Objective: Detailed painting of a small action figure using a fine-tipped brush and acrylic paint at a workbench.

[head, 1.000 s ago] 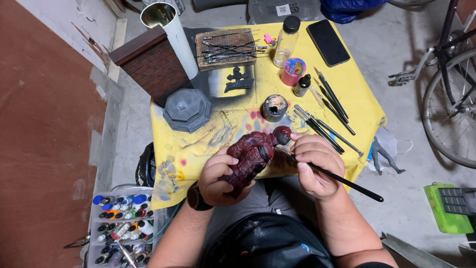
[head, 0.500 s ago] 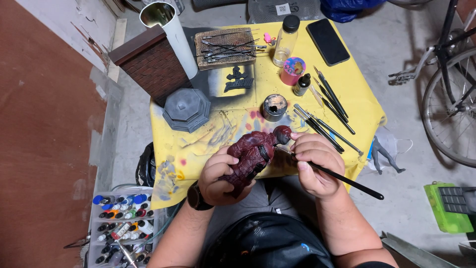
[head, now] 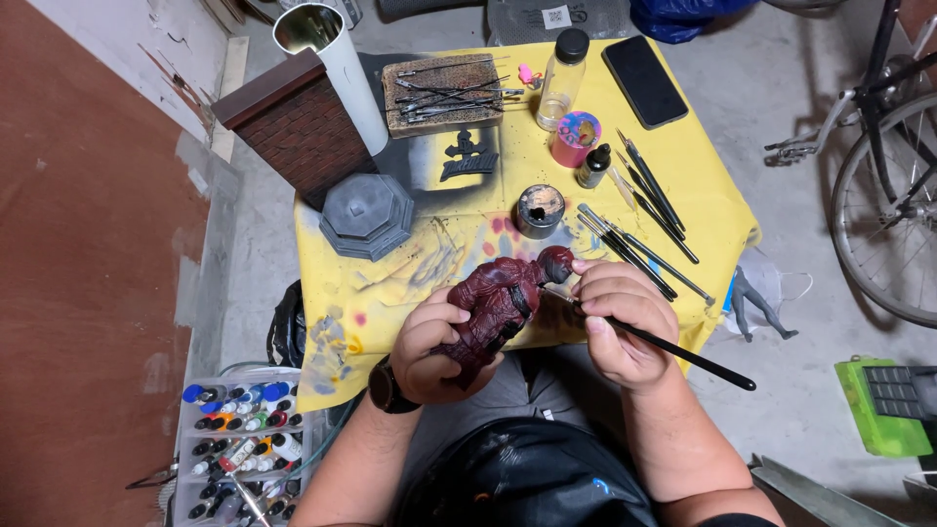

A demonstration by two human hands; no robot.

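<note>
My left hand [head: 431, 344] grips a dark red figurine [head: 498, 298] by its lower body, holding it tilted over the near edge of the yellow-covered table [head: 703, 195]. A black paintbrush [head: 673, 346] sits in my right hand [head: 615, 317], its tip touching the figurine near the neck, just under the round head. The brush handle sticks out to the lower right. A dark watch is on my left wrist.
On the table: a grey octagonal base [head: 368, 215], a brick-pattern block [head: 293, 127], a white tube [head: 337, 68], a small paint pot [head: 540, 210], several brushes [head: 644, 220], a bottle [head: 563, 63], a phone [head: 644, 80]. A paint-bottle rack [head: 239, 449] stands lower left, a bicycle wheel [head: 888, 205] right.
</note>
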